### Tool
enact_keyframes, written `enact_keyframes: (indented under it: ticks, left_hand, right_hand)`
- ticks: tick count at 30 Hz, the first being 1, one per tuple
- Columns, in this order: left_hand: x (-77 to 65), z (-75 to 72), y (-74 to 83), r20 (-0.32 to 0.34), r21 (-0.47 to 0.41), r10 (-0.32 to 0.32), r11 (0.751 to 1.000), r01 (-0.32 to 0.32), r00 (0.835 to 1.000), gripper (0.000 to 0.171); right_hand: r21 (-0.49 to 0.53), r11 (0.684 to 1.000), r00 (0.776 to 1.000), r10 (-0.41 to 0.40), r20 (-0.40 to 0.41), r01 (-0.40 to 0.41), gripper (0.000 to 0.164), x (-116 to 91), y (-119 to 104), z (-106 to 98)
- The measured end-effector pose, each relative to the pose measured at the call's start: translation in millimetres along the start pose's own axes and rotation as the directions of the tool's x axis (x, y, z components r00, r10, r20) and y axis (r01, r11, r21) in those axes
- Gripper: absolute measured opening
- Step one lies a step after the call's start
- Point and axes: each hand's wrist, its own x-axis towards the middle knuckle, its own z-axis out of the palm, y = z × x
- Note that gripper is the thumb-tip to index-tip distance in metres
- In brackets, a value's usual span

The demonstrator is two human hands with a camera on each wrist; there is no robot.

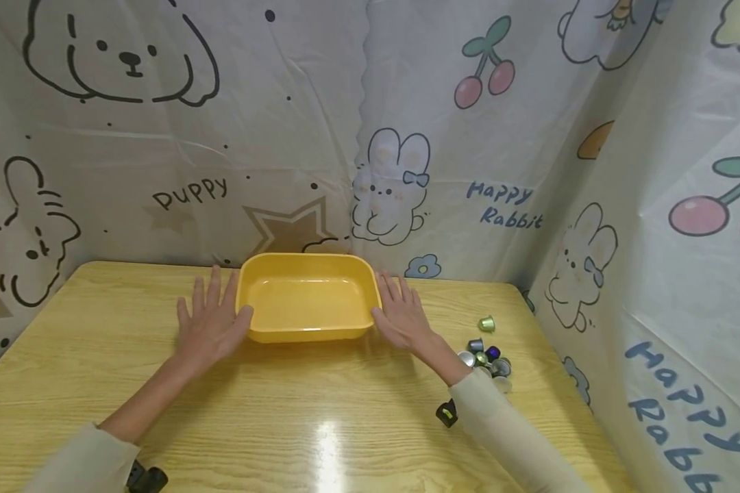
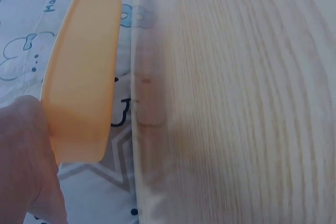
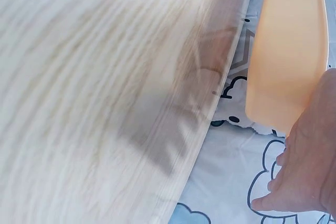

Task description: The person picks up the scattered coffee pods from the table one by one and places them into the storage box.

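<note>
The yellow tray point(image 1: 308, 301) is hanging just above the far edge of the surface point(image 1: 253, 411), between the person's two bare hands, and in both wrist views a strip of cloth is showing between its underside and that edge. The tray is looking like smooth, glossy plastic, its shape forming a rounded rectangle with sloping walls and a thin lip running around the top. The left grip point(image 1: 208, 329) is spreading wide, its fingers lying straight and fanning away along the outside of the tray, its thumb touching the near corner by the lip. The right grip point(image 1: 403, 318) is mirroring this, its fingers extending straight and apart, its thumb resting on the opposite near corner; the two are bearing the tray from its short sides. Pale sleeves point(image 1: 512, 431) are covering the forearms. The surface is showing light wood grain under a shiny finish, which is throwing back a bright streak of light. To the right, small cup-shaped capsules point(image 1: 481, 358) with a metallic sheen are crowding together near the right forearm, and a green capsule point(image 1: 486, 324) is lying just beyond them. Behind everything, the creased, pale cloth point(image 1: 271, 137) is hanging in folds, carrying printed rabbits, cherries, stars and lettering.
</note>
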Motion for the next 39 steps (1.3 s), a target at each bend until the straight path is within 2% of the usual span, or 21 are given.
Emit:
enact_keyframes:
  ticks: [8,16,25,39]
  left_hand:
    - [-4.1,10.2,8.9,0.030,-0.013,0.007,1.000,-0.006,1.000,0.068]
    - [-10.4,22.8,15.0,0.028,-0.006,0.002,1.000,-0.002,1.000,0.067]
    - [-17.2,31.4,24.7,0.062,-0.022,-0.007,1.000,0.009,0.998,0.068]
    - [-29.3,41.8,35.5,0.078,-0.036,0.007,0.999,-0.005,0.997,0.068]
  right_hand:
    - [-0.026,1.000,1.000,-0.004,0.019,0.005,0.068,-16.9,11.8,0.3]
    - [-0.029,1.000,1.000,0.007,0.013,-0.006,0.066,-32.8,19.4,2.1]
    - [-0.028,0.999,0.999,0.034,0.020,-0.034,0.067,-51.8,27.8,-0.1]
    - [-0.009,0.999,0.999,0.047,0.012,-0.047,0.064,-75.0,35.4,-0.9]
